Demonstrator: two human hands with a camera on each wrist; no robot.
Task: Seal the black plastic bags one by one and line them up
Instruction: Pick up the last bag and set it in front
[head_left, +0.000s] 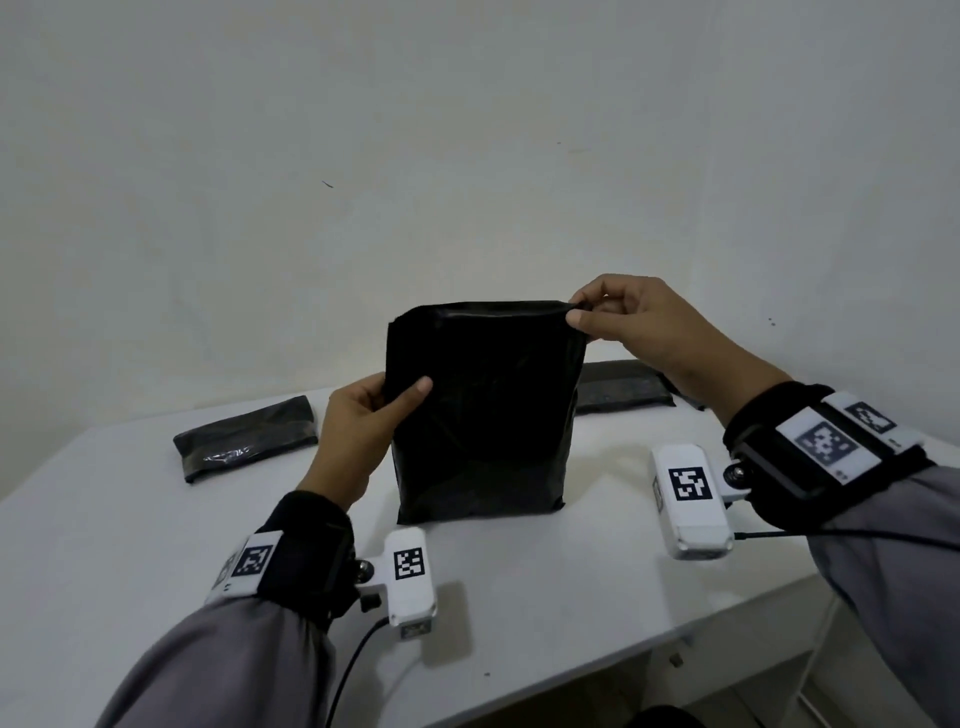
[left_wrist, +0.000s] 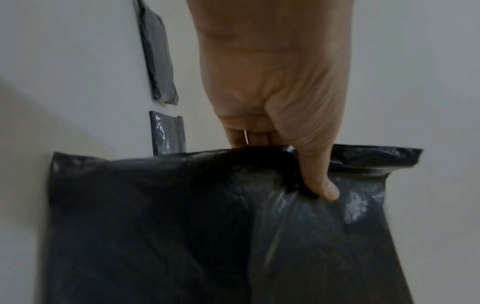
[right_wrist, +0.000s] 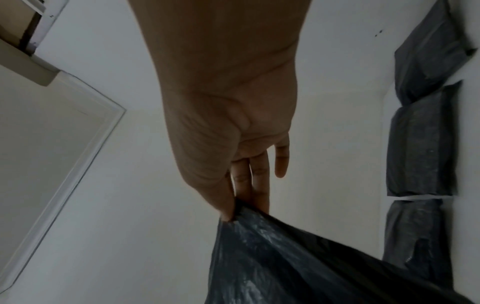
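Both hands hold one black bag (head_left: 483, 410) upright between them over the white table (head_left: 130, 530). The left hand (head_left: 358, 436) grips the bag's left edge about halfway up, thumb (left_wrist: 320, 181) pressed across the front and the other fingers curled behind the plastic. The right hand (head_left: 644, 322) is higher, pinching the bag's top right corner between thumb and fingertips (right_wrist: 259, 191), with its little finger held clear of the plastic. The bag's bottom edge is at the table just ahead of the wrists; whether it rests there cannot be told. Its top edge runs level from the right hand's pinch toward the left.

Beyond the left hand, further left, a folded black bag (head_left: 247, 439) lies flat on the table. Beyond and below the right hand, near the wall, more flat black bags (head_left: 623, 387) lie on the table; the right wrist view shows three of them in a row (right_wrist: 422, 152).

The bags show no readable writing. White tags with black square patterns (head_left: 690, 484) sit on the wrist straps and cameras.
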